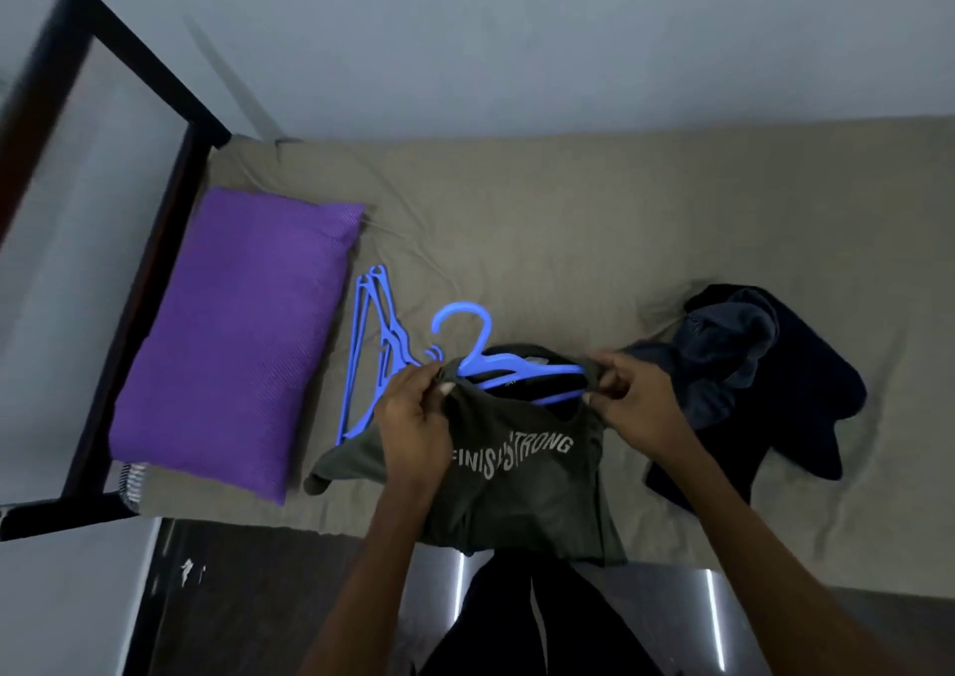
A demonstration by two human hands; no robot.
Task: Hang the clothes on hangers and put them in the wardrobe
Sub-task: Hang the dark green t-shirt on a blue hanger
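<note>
A dark olive T-shirt (pixel 522 494) with pale lettering lies on the bed in front of me. A blue hanger (pixel 478 347) sits partly inside its neck opening, hook pointing away from me. My left hand (pixel 413 417) pinches the shirt's left shoulder at the collar. My right hand (pixel 628 396) pinches the right shoulder over the hanger's arm. A stack of spare blue hangers (pixel 374 344) lies just left of the shirt. A heap of dark clothes (pixel 744 375) lies to the right.
A purple pillow (pixel 232 334) lies at the left end of the bed (pixel 568 220), against a dark bed frame (pixel 155 241). A grey wall rises behind the bed. The dark floor and my legs show below the bed's near edge.
</note>
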